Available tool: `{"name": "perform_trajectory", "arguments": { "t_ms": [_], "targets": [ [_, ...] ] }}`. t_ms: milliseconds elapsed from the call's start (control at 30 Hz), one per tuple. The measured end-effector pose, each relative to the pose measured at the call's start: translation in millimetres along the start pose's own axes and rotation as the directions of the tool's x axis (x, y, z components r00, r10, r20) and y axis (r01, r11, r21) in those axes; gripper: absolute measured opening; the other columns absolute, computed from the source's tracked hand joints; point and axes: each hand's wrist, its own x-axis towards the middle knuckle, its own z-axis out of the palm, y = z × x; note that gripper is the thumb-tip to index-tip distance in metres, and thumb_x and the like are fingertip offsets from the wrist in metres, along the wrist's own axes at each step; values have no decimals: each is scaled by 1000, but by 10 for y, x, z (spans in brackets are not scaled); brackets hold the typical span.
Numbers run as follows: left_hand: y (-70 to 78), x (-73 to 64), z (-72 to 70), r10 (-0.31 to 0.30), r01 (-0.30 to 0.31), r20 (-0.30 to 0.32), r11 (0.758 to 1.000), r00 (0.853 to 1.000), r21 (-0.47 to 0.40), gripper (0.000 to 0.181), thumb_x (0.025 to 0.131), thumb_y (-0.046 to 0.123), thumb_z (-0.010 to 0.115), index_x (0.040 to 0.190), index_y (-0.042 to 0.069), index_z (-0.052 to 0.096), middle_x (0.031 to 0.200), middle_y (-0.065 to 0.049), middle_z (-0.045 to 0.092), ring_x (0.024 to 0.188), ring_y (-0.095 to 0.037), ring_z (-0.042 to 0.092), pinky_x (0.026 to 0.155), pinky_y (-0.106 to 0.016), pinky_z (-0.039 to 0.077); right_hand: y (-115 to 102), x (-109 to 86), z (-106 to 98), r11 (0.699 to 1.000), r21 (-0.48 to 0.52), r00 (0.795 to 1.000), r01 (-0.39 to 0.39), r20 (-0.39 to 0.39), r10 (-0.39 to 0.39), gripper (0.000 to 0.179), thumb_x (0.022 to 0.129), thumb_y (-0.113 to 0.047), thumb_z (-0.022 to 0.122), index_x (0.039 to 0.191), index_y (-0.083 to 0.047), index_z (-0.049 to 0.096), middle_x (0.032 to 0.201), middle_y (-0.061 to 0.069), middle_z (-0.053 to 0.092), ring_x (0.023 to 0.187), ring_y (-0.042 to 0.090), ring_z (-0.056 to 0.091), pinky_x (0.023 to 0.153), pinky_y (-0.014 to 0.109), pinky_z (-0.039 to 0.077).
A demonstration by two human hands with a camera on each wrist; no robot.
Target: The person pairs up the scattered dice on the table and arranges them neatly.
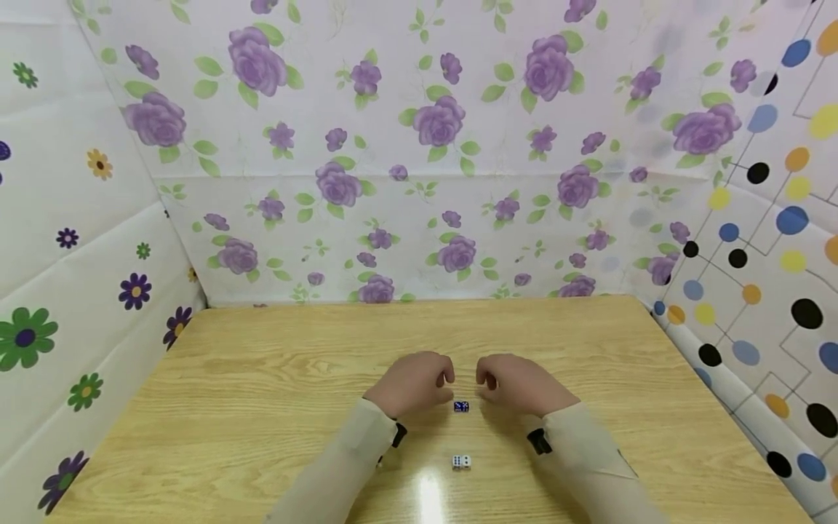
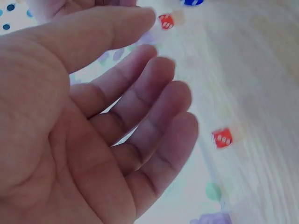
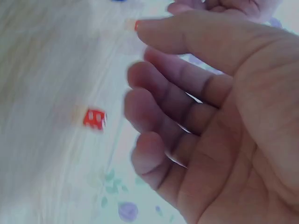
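My left hand [image 1: 415, 382] and right hand [image 1: 527, 384] hover over the wooden table, facing each other with a small gap between. Their fingers are loosely bent, with nothing held. Two dark blue dice with white pips [image 1: 461, 407] lie side by side just in front of that gap. Closer to me sits a pair of white dice [image 1: 461, 461]. One red die [image 2: 222, 138] shows past the left fingertips in the left wrist view, another red die [image 2: 166, 21] beyond the thumb. The right wrist view shows a red die [image 3: 95, 119] beside the fingers. No red dice show in the head view.
The wooden table [image 1: 275, 378] spreads out around both hands. Behind it hangs a cloth with purple roses [image 1: 393, 240]. A flower-print cloth [image 1: 78, 276] borders the left side, a dotted cloth [image 1: 753, 291] the right.
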Motion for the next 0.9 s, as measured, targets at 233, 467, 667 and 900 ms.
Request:
{"name": "perform_trajectory", "arguments": {
  "t_ms": [233, 467, 667, 900],
  "targets": [
    [-197, 38, -108, -39, 40, -96, 999, 995, 10, 29, 86, 24, 68, 112, 13, 61, 97, -2, 60, 79, -11, 53, 69, -28, 47, 219, -62, -184, 994, -36, 990, -104, -95, 100, 17, 84, -21, 72, 96, -12, 63, 80, -6, 55, 69, 10, 49, 65, 31, 43],
    [-363, 106, -117, -88, 93, -130, 995, 988, 33, 30, 86, 15, 70, 115, 12, 63, 105, -6, 61, 90, -17, 58, 76, -33, 49, 355, 7, -166, 985, -23, 984, -171, -61, 170, 19, 86, -19, 70, 101, -8, 65, 81, -3, 57, 70, 13, 50, 65, 34, 44],
    [-418, 241, -35, -101, 106, -87, 993, 991, 53, 31, 87, 14, 69, 118, 14, 66, 108, -6, 63, 94, -17, 61, 78, -33, 51, 391, 144, 36, 980, -66, 979, -189, -84, 184, 20, 90, -20, 65, 106, -9, 67, 88, 1, 63, 78, 14, 57, 72, 37, 49],
    [-424, 309, 39, -114, 119, -102, 992, 988, 39, 12, 88, 11, 66, 98, 12, 72, 91, 0, 67, 81, -14, 60, 73, -32, 51, 357, 194, 118, 978, -98, 977, -187, -120, 175, 17, 88, -14, 65, 103, -9, 67, 88, 2, 63, 76, 15, 58, 69, 37, 50]
  ]
}}
